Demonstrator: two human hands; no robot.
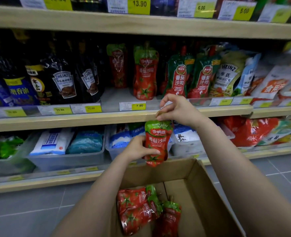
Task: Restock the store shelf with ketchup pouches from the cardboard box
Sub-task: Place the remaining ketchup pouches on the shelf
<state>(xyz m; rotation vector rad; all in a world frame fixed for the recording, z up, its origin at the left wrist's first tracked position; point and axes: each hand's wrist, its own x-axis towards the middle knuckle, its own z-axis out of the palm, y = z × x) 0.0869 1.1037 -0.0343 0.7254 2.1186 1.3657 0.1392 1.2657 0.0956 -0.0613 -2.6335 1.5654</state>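
Observation:
A red and green ketchup pouch (157, 142) hangs upright above the open cardboard box (208, 194), just below the middle shelf's front edge (90, 119). My left hand (137, 148) grips its lower left side. My right hand (175, 109) pinches its top. More of the same pouches (141, 206) lie flat in the box. On the middle shelf, one matching pouch (145, 74) stands at the front and another (118, 65) further back, with a bare gap to their left front.
Dark Heinz sauce pouches (64, 82) stand left of the gap; green tomato ketchup pouches (180, 76) stand right of it. Grey bins (67, 159) with salt bags sit on the lower shelf. Grey tiled floor (30, 207) lies left of the box.

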